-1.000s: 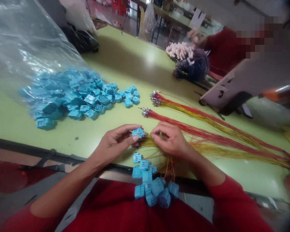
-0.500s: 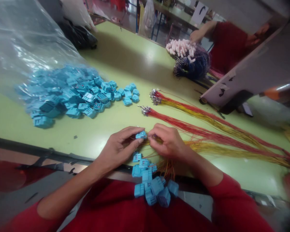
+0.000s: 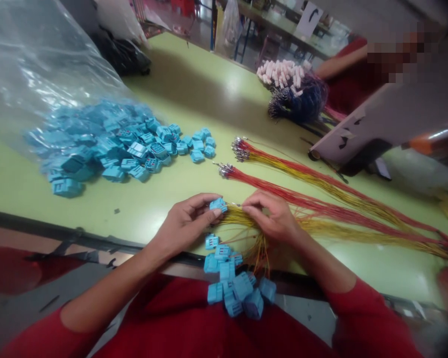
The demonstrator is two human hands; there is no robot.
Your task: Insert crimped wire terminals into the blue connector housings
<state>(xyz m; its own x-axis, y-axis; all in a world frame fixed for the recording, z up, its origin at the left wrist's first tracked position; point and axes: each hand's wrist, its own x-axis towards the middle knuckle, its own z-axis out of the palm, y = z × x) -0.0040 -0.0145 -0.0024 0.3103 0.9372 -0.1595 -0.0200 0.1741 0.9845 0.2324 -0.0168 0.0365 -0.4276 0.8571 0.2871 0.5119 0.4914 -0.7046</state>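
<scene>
Between the thumb and fingers of my left hand (image 3: 186,221) is a light-blue plastic connector housing (image 3: 218,204). My right hand (image 3: 274,214) is closed in a pinch to the right of it, on a thin wire whose metal terminal (image 3: 236,204) points toward the housing, a small gap apart. The wire's colour is hidden by the fingers. Under both hands runs a bundle of yellow wires (image 3: 241,217). Several blue housings with wires attached (image 3: 227,271) hang over the table's front edge, below my hands.
A heap of blue housings (image 3: 108,144) spills from a clear plastic bag (image 3: 59,59) at left. Red and yellow wire bundles (image 3: 283,191) with metal terminals lie at right. Farther back are pale pink connectors (image 3: 280,73) on dark wires, a slanted panel (image 3: 377,112) and another person's arm (image 3: 343,62).
My right hand has drawn back to the right, away from the housing, so the terminal in its fingers now shows. The other person's hand has moved off the pink connectors.
</scene>
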